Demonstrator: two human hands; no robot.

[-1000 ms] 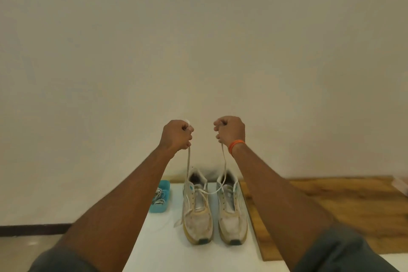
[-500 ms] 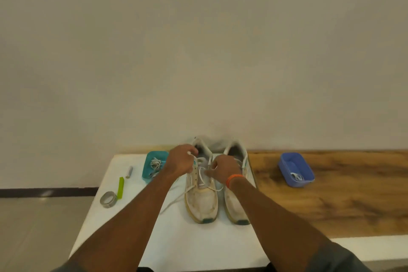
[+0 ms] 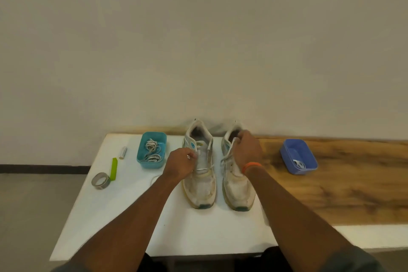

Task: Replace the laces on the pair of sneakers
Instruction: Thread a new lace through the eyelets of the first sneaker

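Two worn white sneakers stand side by side on the white table (image 3: 176,227), toes toward me. My left hand (image 3: 180,164) is closed at the left side of the left sneaker (image 3: 202,183), pinching its white lace near the upper eyelets. My right hand (image 3: 247,150), with an orange band on the wrist, rests over the right sneaker (image 3: 237,192) and grips its lace near the collar. A loose lace end (image 3: 154,178) trails on the table left of the left sneaker.
A teal tub (image 3: 141,157) with coiled laces sits left of the sneakers. Further left lie a small white cylinder (image 3: 123,152), a green strip (image 3: 114,169) and a tape roll (image 3: 101,180). A blue tub (image 3: 287,157) holding a lace stands on the wooden board (image 3: 342,183) at right.
My hands came down from holding the lace ends high in the air to the sneakers. They then moved apart, the right hand shifting onto the right sneaker. The view tilted down.
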